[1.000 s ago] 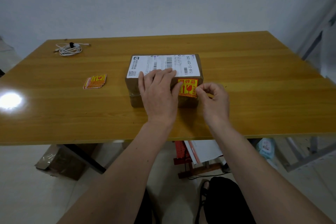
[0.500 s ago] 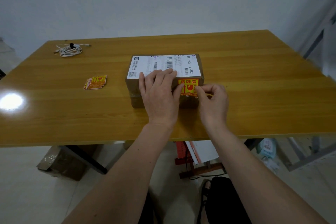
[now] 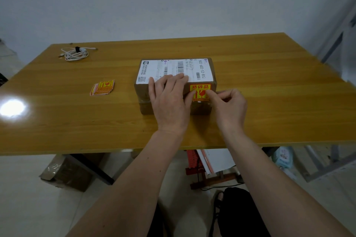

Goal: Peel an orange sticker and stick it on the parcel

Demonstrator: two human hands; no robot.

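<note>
The right hand (image 3: 229, 107) is curled, its thumb and forefinger pressed together on the lower right part of the square orange-and-yellow fragile sticker (image 3: 200, 91), which lies on top of the brown cardboard parcel (image 3: 143, 95) at its near right corner, just below the white printed shipping label (image 3: 173, 70). The left hand (image 3: 169, 100) lies flat with fingers spread and palm down on the parcel's near middle, its thumb touching the sticker's left edge and its fingertips over the label's lower border. Whether the sticker's right edge is fully down cannot be told — the fingers hide it. The likely fault from here is a crease or a trapped bubble, if the right hand presses down before the paper is smoothed outward from the side that is stuck; a corner near the parcel's edge could also fold over the side or lift again if it is only tapped. If the left hand eases off, the light parcel may slide on the glossy wooden surface (image 3: 269, 102) and skew the placement. The sticker reads upright toward the person, its top edge facing the label. The parcel's long axis runs left to right across the surface, parallel to the near edge — the stack of spare orange stickers (image 3: 102, 88) lies well to its left.
</note>
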